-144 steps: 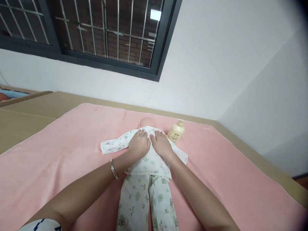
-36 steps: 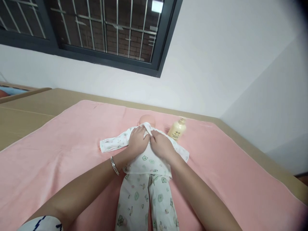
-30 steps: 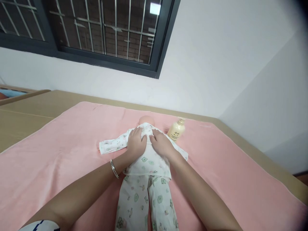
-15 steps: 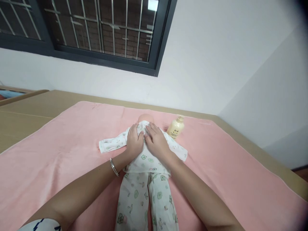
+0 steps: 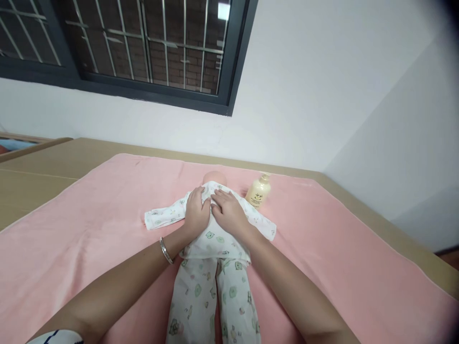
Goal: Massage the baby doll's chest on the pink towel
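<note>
A baby doll (image 5: 215, 178) lies stretched out on a pink blanket (image 5: 118, 191), its head toward the wall. It wears a white printed top (image 5: 211, 239) and matching trousers (image 5: 195, 296), with both sleeves spread sideways. My left hand (image 5: 196, 212) rests flat on the left of the doll's upper body, fingers pointing to its head. On the right of the chest lies my right hand (image 5: 229, 210), also flat with fingers extended. The thumbs are close together near the middle. Only the rounded top of the doll's head shows beyond the collar.
A pale yellow pump bottle (image 5: 258, 192) stands on the blanket just beyond the doll's right-hand sleeve. The blanket covers a wooden surface (image 5: 43, 167) whose far edge meets a white wall (image 5: 287, 95). A dark-framed window (image 5: 154, 91) with bars is above.
My right hand has slid slightly down the doll's chest, toward me. The left hand stays nearly in place on the top. The whole view has shifted a little.
</note>
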The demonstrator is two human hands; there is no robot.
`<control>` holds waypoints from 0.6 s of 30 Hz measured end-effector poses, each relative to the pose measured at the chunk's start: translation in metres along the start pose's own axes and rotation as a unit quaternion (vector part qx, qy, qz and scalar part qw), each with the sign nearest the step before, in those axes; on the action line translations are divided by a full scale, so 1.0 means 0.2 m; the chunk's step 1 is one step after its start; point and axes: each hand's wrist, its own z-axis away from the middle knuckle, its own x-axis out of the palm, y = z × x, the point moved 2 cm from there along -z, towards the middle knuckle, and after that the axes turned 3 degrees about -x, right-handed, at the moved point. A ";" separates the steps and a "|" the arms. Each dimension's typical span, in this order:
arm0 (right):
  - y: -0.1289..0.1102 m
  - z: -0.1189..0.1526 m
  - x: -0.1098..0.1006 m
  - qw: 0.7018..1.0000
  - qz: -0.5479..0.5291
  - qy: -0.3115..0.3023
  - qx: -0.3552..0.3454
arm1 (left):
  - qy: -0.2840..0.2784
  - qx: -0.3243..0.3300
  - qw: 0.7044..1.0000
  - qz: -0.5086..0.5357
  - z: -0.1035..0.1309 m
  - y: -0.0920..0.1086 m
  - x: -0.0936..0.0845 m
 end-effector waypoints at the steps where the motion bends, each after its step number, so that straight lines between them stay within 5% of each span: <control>1: 0.01 -0.01 -0.03 1.000 -0.003 0.007 0.008 | -0.006 0.000 1.000 -0.004 0.00 0.01 0.00; 4: 0.07 -0.02 -0.21 0.996 -0.011 0.080 0.042 | -0.032 -0.018 0.999 0.034 -0.03 0.08 -0.01; 7: 0.15 -0.01 -0.43 0.983 -0.012 0.161 0.092 | -0.080 -0.099 0.966 0.224 -0.09 0.22 0.03; 10: 0.27 0.02 -0.57 0.967 -0.001 0.197 0.161 | -0.161 -0.255 0.833 0.464 -0.18 0.40 0.12; 13: 0.38 0.02 -0.60 0.961 0.006 0.166 0.220 | -0.221 -0.355 0.709 0.567 -0.25 0.57 0.24; 18: 0.47 0.02 -0.54 0.973 0.048 0.081 0.210 | -0.232 -0.412 0.646 0.599 -0.31 0.70 0.40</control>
